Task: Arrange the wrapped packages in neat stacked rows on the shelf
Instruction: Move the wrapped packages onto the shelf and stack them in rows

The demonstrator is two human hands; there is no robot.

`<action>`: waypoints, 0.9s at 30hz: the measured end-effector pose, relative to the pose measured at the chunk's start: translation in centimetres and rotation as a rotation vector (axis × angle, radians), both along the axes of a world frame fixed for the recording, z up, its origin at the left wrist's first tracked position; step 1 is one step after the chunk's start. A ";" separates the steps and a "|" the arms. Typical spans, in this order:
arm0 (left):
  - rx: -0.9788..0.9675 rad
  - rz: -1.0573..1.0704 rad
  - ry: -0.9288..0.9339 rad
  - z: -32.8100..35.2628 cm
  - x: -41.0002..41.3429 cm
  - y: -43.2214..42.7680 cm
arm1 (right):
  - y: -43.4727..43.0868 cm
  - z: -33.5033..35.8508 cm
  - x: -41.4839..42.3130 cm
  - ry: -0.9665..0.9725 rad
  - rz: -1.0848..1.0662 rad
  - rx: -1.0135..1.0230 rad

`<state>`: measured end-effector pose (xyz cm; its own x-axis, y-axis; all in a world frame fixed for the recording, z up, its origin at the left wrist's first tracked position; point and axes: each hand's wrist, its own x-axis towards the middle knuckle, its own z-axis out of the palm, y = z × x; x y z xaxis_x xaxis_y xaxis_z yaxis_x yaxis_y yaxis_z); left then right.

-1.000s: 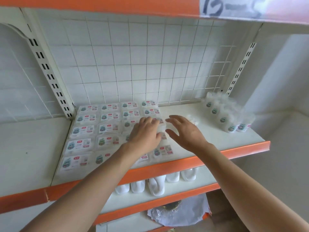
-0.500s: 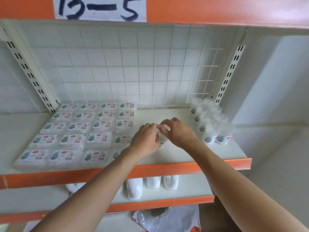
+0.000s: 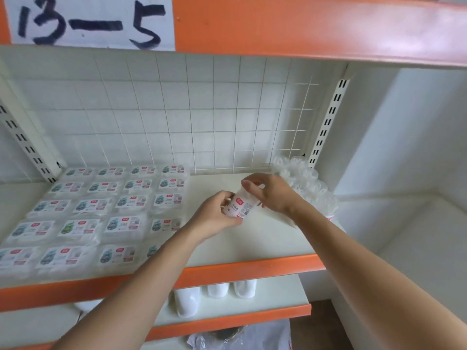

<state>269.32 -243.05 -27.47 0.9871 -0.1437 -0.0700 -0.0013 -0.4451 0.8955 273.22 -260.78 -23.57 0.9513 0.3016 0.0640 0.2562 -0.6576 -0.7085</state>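
In the head view, the left hand and the right hand both hold one small clear-wrapped package with a red-and-white label. Their fingers are curled round it from either side, the left at its lower end and the right over its top. The package is tilted and looks to be just above a bare stretch of the white metal shelf with an orange front lip. It sits between the flat label-up packs laid in rows on the left and the loose heap of clear-wrapped packages by the right upright.

Several things could go wrong from here:

- **Slipping:** the wrap looks slick and soft, so a squeeze at its ends alone could let the package slide out. It might then roll off the lip toward the white containers on the lower shelf (what they are I cannot tell).
- **Knocking the heap:** the right forearm passes in front of the heap, so a careless sweep of it could knock those pieces over the edge.
- **Dragging the rows:** the left forearm crosses above the front corner of the rows, where the packs lie near the lip, and it could drag one askew.
- **Crooked placing:** a package set down crooked would start a row that every later one copies.
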 end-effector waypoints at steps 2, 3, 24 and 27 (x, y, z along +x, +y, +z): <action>-0.072 -0.009 0.017 0.0 0.7 -0.2 | -0.3 0.3 0.5 -0.002 -0.029 -0.003; -0.093 -0.006 0.008 0.1 1.1 -0.3 | -0.4 0.5 0.8 0.002 -0.038 0.007; -0.220 0.103 0.041 0.1 6.5 -6.0 | -5.6 3.1 8.0 0.000 0.096 -0.174; -0.157 0.128 0.025 -0.4 7.6 -6.9 | -6.0 3.2 9.5 0.040 0.164 -0.227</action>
